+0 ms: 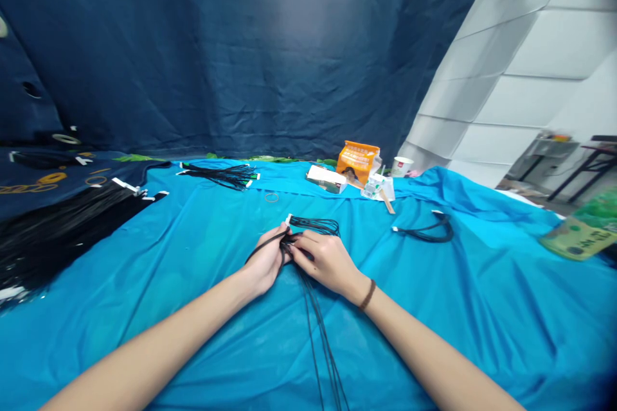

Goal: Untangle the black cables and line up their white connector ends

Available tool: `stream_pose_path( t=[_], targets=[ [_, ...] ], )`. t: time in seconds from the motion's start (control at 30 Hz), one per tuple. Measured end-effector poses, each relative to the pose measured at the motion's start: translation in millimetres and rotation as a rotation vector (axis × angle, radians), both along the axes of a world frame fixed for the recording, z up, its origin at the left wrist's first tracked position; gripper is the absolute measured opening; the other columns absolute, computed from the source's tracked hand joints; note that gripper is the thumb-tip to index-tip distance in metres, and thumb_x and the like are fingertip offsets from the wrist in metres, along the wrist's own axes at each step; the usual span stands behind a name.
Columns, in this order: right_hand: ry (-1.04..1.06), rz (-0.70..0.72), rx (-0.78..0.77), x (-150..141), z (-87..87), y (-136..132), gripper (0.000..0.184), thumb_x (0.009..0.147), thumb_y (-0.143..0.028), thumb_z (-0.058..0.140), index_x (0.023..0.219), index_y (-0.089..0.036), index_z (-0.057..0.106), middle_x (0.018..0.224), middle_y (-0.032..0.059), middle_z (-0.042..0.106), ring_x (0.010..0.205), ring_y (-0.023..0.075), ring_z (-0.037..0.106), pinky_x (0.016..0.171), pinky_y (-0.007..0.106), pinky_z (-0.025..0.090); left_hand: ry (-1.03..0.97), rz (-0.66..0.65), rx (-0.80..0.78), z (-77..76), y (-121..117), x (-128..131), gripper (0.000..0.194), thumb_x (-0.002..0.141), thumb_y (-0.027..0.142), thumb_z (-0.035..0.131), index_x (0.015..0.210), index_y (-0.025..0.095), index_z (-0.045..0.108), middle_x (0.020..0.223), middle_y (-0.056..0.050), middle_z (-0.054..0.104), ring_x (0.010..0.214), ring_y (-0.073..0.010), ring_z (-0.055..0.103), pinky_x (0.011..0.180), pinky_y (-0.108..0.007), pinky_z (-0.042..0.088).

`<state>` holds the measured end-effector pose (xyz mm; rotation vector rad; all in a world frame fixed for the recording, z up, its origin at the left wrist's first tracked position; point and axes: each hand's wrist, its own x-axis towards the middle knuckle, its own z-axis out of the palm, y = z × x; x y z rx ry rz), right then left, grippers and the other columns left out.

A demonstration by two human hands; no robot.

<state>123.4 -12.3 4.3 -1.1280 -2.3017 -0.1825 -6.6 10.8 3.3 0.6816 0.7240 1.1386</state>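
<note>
Nearest the camera: bare forearms (159, 356), well short of the orange box (357, 162) at the back of the blue cloth (250, 359), plus loose tails (324, 327) of black wires (315, 226), strung out on the side away from that box. Black wires bunched in both hands, nearer than the orange box and a bit left of it. Left hand (267, 263): fingers narrow, closed round the bunch by a white connector (288, 219), with a dark loop over the hand's outer side. Right hand (328, 260): thumb and fingers drawn in, pinching the same bunch just beside the left fingertips; exact fingertip contact hidden, can't tell. Step in hand, judging by grip: gathering and looping strands into a bundle, probably midway, given the long tails. Next move likely calls for keeping the left grip firm and bringing the tails round with the right, without snagging strands or tugging the connector. Wrapping or knotting: can't tell. Rubber band (271, 197) left of the orange box and nearer, untouched; possible tie, only a guess. Also: bent harness (448, 231) right of the orange box and nearer, another harness (222, 174) well left, big wire pile (72, 225) far left, paper cup (402, 167) near on the right.
</note>
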Motion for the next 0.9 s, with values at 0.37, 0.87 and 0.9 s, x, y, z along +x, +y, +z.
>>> stream_pose_path(
  t=[0.37, 0.87, 0.9],
  targets=[
    [-0.021, 0.005, 0.029, 1.3, -2.6, 1.3, 0.018, 0.086, -0.022, 0.044, 0.075, -0.017, 0.058, 0.071, 0.0014, 0.057, 0.063, 0.0111, 0.053, 0.053, 0.023, 0.030, 0.011, 0.007, -0.024, -1.4, 1.0, -0.1, 0.011, 0.068, 0.023, 0.061, 0.064, 0.014, 0.056, 0.055, 0.001, 0.057, 0.050, -0.0086, 0.050, 0.048, -0.020, 0.038],
    [-0.037, 0.025, 0.022, 1.3, -2.0, 0.6, 0.017, 0.086, -0.022, 0.044, 0.076, -0.018, 0.057, 0.073, 0.0016, 0.058, 0.065, 0.0115, 0.054, 0.054, 0.022, 0.030, 0.000, 0.002, -0.032, -1.3, 0.9, 0.4, 0.012, 0.065, 0.023, 0.064, 0.065, 0.015, 0.057, 0.057, 0.001, 0.059, 0.052, -0.0097, 0.051, 0.049, -0.021, 0.038],
    [-0.039, 0.025, 0.017, 1.3, -2.0, 0.4, 0.017, 0.086, -0.022, 0.044, 0.076, -0.018, 0.057, 0.074, 0.0018, 0.059, 0.066, 0.0116, 0.054, 0.054, 0.022, 0.031, 0.004, 0.002, -0.033, -1.5, 1.0, 0.2, 0.012, 0.065, 0.023, 0.064, 0.065, 0.015, 0.057, 0.057, 0.001, 0.059, 0.052, -0.0097, 0.051, 0.049, -0.021, 0.038]
  ],
)
